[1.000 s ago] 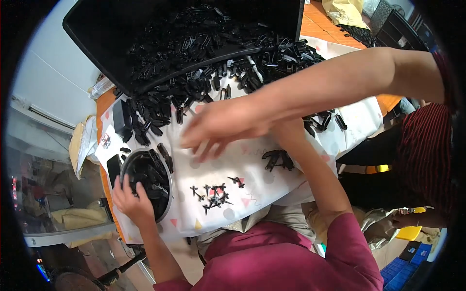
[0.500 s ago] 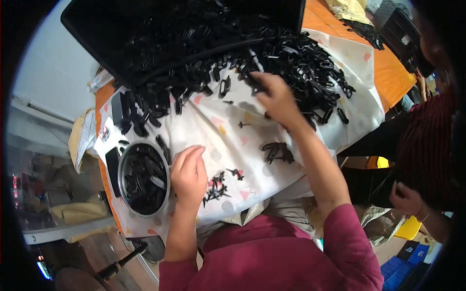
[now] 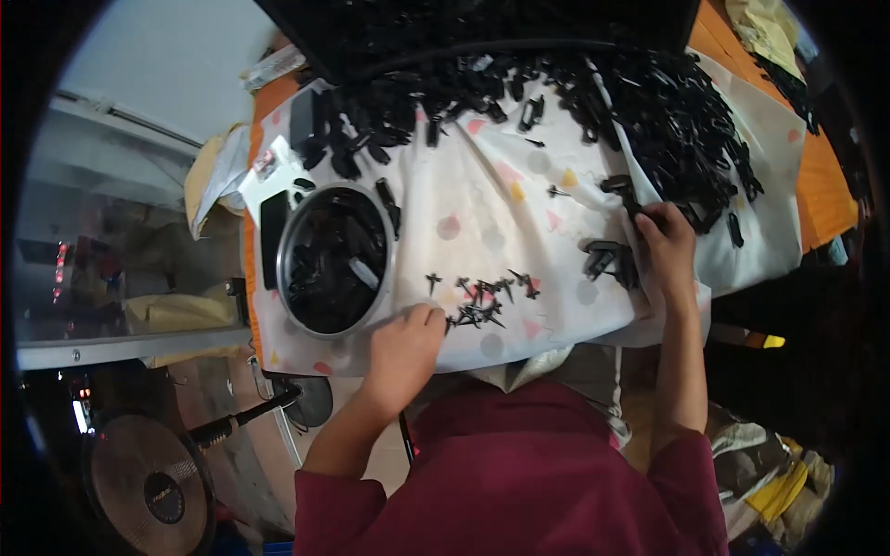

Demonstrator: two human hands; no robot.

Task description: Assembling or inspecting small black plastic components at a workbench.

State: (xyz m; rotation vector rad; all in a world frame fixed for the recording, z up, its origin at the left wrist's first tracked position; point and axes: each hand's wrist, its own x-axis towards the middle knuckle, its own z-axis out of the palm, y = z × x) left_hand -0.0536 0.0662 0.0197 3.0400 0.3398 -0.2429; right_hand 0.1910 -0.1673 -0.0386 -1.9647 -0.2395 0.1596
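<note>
My right hand [image 3: 669, 243] is closed on a dark plastic part [image 3: 619, 190], held just above the cloth beside the large heap. Close below it lies a small group of black plastic clips [image 3: 607, 259]. At the near edge of the cloth my left hand [image 3: 406, 357] has its fingers drawn together, touching the edge of a scatter of small black pin-like pieces [image 3: 477, 304]. Whatever its fingertips pinch is hidden. Left of these pieces stands a round metal-rimmed bowl [image 3: 389, 227] filled with black parts.
A big heap of black plastic parts [image 3: 677, 139] spills from a large black bin [image 3: 464, 46] across the far side. The patterned white cloth [image 3: 464, 232] covers an orange table [image 3: 825, 204]. A dark flat object [image 3: 274, 241] lies beside the bowl; a fan [image 3: 153, 491] stands lower left.
My right hand has come back from the heap toward me with a dark part in it. My left hand has moved from beside the bowl to the small pieces. The whole view has shifted.
</note>
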